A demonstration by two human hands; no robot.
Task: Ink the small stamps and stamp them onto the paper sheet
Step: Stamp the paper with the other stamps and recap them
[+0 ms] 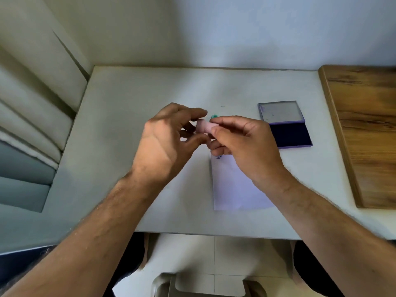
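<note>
head view: left hand (169,136) and right hand (242,142), raised above the white paper sheet (233,185), both pinch a small pink cylindrical stamp (204,126) by curled fingertips.

We count two hands: the left hand (169,136) and the right hand (242,142). Between them is one pink stamp (205,126), with one green thing (213,116) just behind it, too hidden to name. On the table (128,103) we see one paper sheet (233,185), bearing one mark (218,156), and one open ink pad (287,129). At the right edge lies one wooden board (366,129).
</note>
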